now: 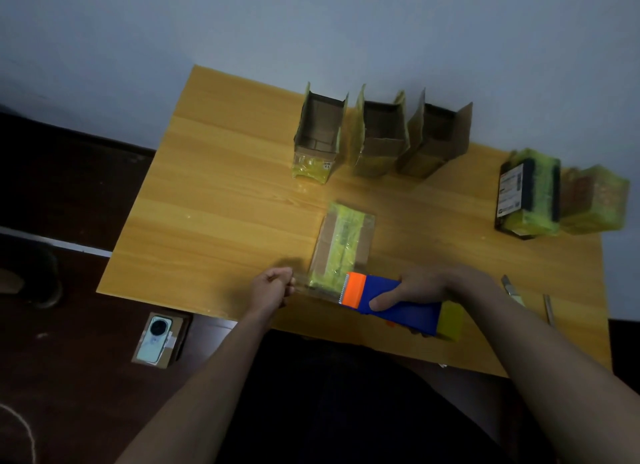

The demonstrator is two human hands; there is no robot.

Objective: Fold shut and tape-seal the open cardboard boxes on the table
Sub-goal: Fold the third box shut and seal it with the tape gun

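Observation:
A closed cardboard box (pixel 343 242) with a yellowish tape strip along its top lies near the table's front edge. My right hand (pixel 412 288) grips a blue tape dispenser (pixel 398 304) with an orange toothed head, held just in front of the box. My left hand (pixel 272 287) pinches the clear tape end (pixel 311 288) pulled out to the left of the dispenser. Three open boxes stand at the back: left (pixel 320 131), middle (pixel 381 134), right (pixel 438 138), flaps up.
Two sealed boxes, one dark (pixel 528 193) and one wrapped in yellow tape (pixel 594 200), sit at the right. A knife-like tool (pixel 510 288) and a thin stick (pixel 548 307) lie at the right front. A phone (pixel 154 339) rests on a small box on the floor, left.

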